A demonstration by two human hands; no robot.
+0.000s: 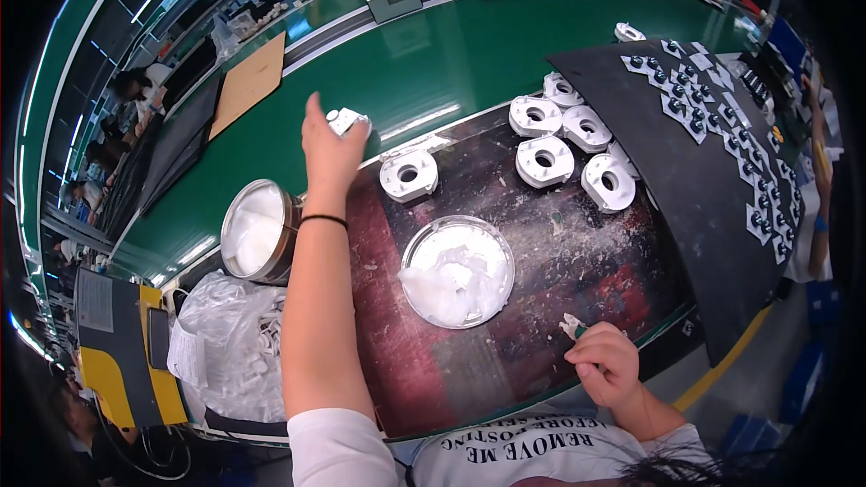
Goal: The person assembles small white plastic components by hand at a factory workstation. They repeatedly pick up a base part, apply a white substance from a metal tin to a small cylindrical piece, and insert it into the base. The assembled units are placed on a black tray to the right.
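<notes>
My left arm stretches out over the green conveyor belt [433, 63]. My left hand [332, 155] has its fingers around a small white plastic part [346, 119] at the belt's near side. Close to the front edge of the work board, my right hand [606, 362] is closed on a small green tool [578, 331] whose tip is smeared with white paste; the rest of it is hidden in the fist. Between the hands lies a round, shallow dish [488, 233] of white paste. One white plastic housing [409, 175] with a round hole sits just right of my left wrist.
Several more white housings [544, 160] stand at the board's right. Beside them a black sheet [672, 185] carries rows of small dark-and-white parts. At left are a tub [290, 233] of white paste and a clear bag [221, 343] of white pieces. People work across the belt.
</notes>
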